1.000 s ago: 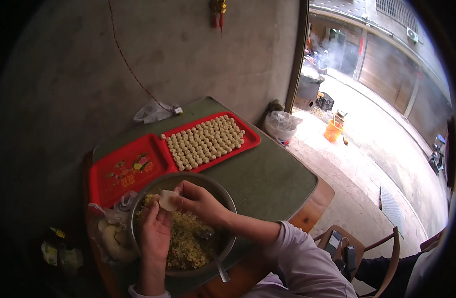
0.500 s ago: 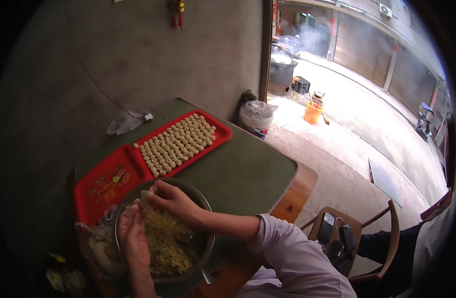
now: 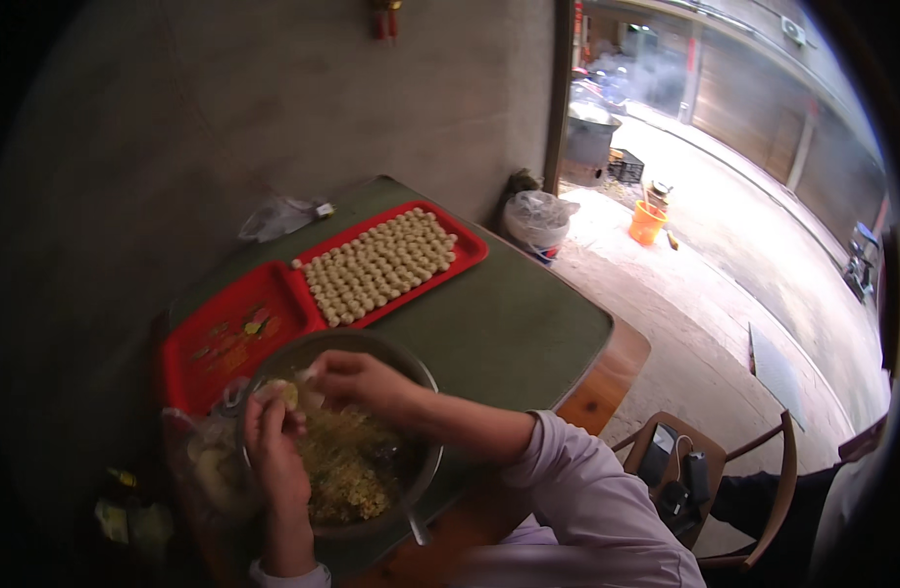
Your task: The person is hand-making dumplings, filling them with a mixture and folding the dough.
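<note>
Over a large metal bowl [image 3: 433, 431] of yellowish chopped filling [image 3: 347, 480], my left hand [image 3: 278, 446] pinches a small dough wrapper [image 3: 286, 394] with what looks like filling on it. Just right of it, my right hand [image 3: 357, 382] has its fingers curled together. A pale bit shows under these fingertips, smeared by motion, and I cannot make out what it is. A metal spoon [image 3: 416, 524] rests in the bowl, its handle over the near rim. Beyond the bowl, a red divided tray [image 3: 475, 250] bears rows of small round dough balls [image 3: 381, 265] in its right-hand part.
Left of the bowl lies a clear plastic bag [image 3: 215, 470] with pale dough-like contents. Another crumpled bag [image 3: 274, 218] is by the wall. A wooden chair [image 3: 700, 441] holding a phone and dark items stands at the right. A lined bucket [image 3: 538, 220] stands past the green table [image 3: 509, 314].
My hands have drawn slightly apart; the wrapper now sits in my left fingers. The whole view has shifted, so the table and tray appear farther right.
</note>
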`<act>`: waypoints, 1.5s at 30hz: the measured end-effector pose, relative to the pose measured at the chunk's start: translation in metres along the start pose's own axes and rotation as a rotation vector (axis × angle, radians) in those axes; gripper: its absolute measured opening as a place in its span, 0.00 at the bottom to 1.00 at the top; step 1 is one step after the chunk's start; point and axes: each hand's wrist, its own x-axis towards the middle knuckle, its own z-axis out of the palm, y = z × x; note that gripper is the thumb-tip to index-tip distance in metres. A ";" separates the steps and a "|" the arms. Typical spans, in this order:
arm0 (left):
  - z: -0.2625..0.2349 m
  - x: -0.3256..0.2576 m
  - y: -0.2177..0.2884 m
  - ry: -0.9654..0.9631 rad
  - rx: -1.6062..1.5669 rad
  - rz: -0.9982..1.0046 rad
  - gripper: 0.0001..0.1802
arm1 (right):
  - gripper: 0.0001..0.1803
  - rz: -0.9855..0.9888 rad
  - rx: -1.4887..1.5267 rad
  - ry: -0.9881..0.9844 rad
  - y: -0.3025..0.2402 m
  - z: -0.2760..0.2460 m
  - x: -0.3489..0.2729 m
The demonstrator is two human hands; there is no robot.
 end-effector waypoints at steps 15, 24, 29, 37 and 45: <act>0.005 0.001 -0.001 -0.124 0.031 0.034 0.15 | 0.06 0.041 0.139 -0.168 -0.004 -0.015 0.002; -0.004 0.007 -0.015 -0.152 -0.060 0.027 0.08 | 0.07 -0.009 -0.042 -0.097 0.003 -0.009 -0.004; -0.009 0.007 -0.010 -0.156 -0.010 -0.011 0.08 | 0.08 -0.007 -0.114 -0.044 -0.001 0.001 -0.008; -0.003 0.009 -0.013 -0.240 0.125 -0.030 0.09 | 0.08 -0.054 -0.163 0.155 -0.003 0.013 -0.022; 0.001 0.006 -0.005 -0.254 0.172 -0.044 0.09 | 0.10 -0.141 -0.146 0.256 -0.006 0.023 -0.031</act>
